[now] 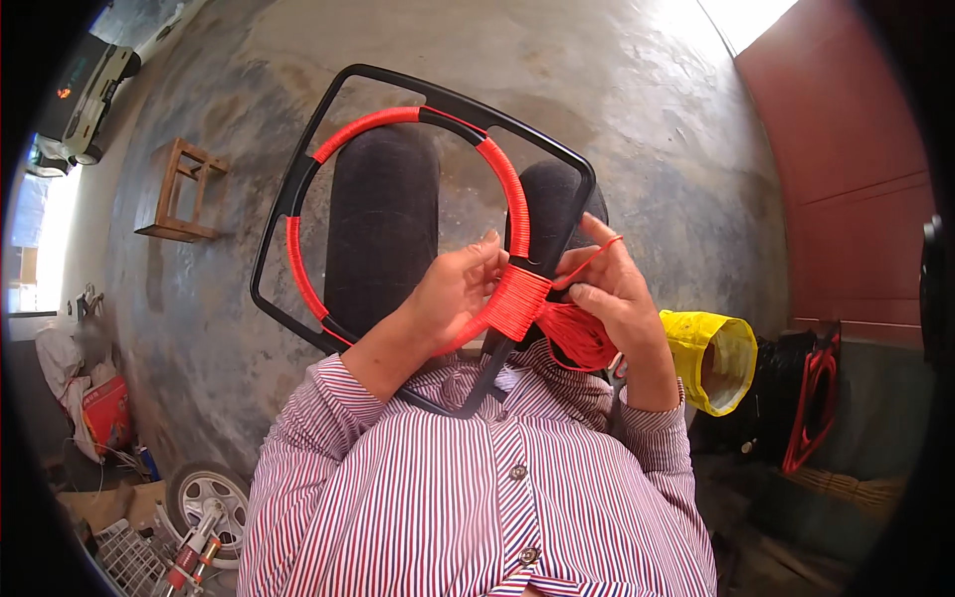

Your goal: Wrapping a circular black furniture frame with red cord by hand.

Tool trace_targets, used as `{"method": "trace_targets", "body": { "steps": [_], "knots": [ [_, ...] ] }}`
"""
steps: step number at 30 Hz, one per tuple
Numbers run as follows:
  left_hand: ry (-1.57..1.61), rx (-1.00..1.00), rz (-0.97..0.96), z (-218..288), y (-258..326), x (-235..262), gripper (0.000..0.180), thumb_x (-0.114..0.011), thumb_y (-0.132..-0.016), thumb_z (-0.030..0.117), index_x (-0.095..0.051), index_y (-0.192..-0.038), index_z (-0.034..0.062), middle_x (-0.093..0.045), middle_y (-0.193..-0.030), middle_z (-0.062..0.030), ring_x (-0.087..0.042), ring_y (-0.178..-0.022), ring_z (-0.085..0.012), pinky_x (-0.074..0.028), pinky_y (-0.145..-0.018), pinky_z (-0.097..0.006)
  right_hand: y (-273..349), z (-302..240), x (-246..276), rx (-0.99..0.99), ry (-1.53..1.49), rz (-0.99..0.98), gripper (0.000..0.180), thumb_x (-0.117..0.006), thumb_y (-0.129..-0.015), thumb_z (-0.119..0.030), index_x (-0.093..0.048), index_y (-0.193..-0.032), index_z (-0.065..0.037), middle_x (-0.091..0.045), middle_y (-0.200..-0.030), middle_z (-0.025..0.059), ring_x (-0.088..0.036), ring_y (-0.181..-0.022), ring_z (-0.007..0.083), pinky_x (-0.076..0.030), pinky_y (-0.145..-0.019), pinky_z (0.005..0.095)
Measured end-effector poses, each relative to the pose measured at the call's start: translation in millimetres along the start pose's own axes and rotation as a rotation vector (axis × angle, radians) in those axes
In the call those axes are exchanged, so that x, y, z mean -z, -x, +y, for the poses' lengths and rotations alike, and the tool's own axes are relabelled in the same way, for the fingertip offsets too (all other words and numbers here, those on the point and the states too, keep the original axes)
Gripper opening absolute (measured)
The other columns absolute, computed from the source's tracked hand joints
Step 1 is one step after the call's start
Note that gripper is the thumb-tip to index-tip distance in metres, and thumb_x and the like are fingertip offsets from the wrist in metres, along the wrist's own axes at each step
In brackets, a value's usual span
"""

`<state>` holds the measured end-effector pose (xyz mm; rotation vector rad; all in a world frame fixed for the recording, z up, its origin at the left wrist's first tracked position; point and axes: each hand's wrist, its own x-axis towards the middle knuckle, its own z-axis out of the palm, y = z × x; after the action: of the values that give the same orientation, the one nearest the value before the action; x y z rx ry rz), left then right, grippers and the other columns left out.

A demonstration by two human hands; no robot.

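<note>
Both hands at black plastic frame (298, 189), left hand (453, 294) gripping red-wrapped ring (512, 199), right hand (612, 289) pinching red cord (577, 333), fingertips partly hidden.

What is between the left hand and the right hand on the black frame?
In the head view, a thick band of red cord wound around the black frame lies between the left hand and right hand.

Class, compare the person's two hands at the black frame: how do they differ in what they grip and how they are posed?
The left hand clamps the red-wrapped part of the black frame; the right hand pinches a loose strand of red cord. The left hand's fingers curl around the wrapping; the right hand's fingers stretch the strand taut. Both meet at the wrapping.
</note>
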<state>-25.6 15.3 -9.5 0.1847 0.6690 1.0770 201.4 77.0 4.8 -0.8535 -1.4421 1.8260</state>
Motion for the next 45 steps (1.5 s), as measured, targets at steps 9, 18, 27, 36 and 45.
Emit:
{"method": "trace_targets", "body": {
  "steps": [9, 18, 27, 36, 45],
  "knots": [
    [-0.325, -0.607, 0.308, -8, 4, 1, 0.014, -0.058, -0.086, -0.007, -0.058, -0.098, 0.0022, -0.057, -0.113, -0.0102, -0.059, -0.098, -0.0136, -0.049, -0.091, -0.030, -16, 1, -22, 0.392, 0.112, 0.313, 0.057, -0.062, -0.089, 0.006, -0.044, -0.142, -0.003, -0.064, -0.097, 0.0053, -0.062, -0.078, 0.0087, -0.054, -0.071, 0.0227],
    [-1.390, -1.310, 0.043, -13, 24, -23, 0.034, -0.064, -0.070, -0.004, -0.063, -0.103, 0.0023, -0.053, -0.118, -0.0179, -0.056, -0.103, -0.0333, -0.047, -0.092, -0.039, -29, 0, -58, 0.720, 0.976, 0.056, 0.059, -0.077, -0.070, -0.010, -0.060, -0.126, -0.007, -0.062, -0.123, 0.0108, -0.060, -0.111, 0.0321, -0.047, -0.097, 0.0405],
    [-1.211, -1.080, 0.219, -6, 25, -11, 0.040, -0.059, -0.084, 0.011, -0.052, -0.121, 0.0002, -0.044, -0.132, -0.0153, -0.045, -0.120, -0.0235, -0.033, -0.107, -0.035, 4, 6, -14, 0.316, 0.057, 0.287, 0.018, -0.065, -0.084, -0.002, -0.060, -0.102, -0.002, -0.065, -0.097, 0.0040, -0.058, -0.083, 0.0087, -0.048, -0.079, 0.0243],
    [-0.751, -0.604, 0.261, -10, 13, 0, 0.032, -0.054, -0.096, 0.019, -0.053, -0.122, 0.0012, -0.057, -0.107, -0.0041, -0.050, -0.092, -0.0082, -0.040, -0.085, -0.024, 25, -33, 8, -0.147, 0.948, 0.036, 0.022, -0.074, -0.071, -0.017, -0.062, -0.074, 0.001, -0.059, -0.056, 0.0054, -0.055, -0.052, 0.0106, -0.045, -0.051, 0.0283],
    [-0.445, -0.272, 0.161, -1, 4, -11, 0.041, -0.043, -0.104, 0.029, -0.046, -0.133, 0.0004, -0.060, -0.102, -0.0064, -0.058, -0.088, -0.0118, -0.048, -0.082, -0.027, 57, -15, 100, 0.333, -0.531, 0.416, 0.023, -0.069, -0.077, -0.023, -0.054, -0.080, -0.006, -0.062, -0.090, 0.0043, -0.057, -0.080, 0.0139, -0.049, -0.080, 0.0312]
  ]
}}
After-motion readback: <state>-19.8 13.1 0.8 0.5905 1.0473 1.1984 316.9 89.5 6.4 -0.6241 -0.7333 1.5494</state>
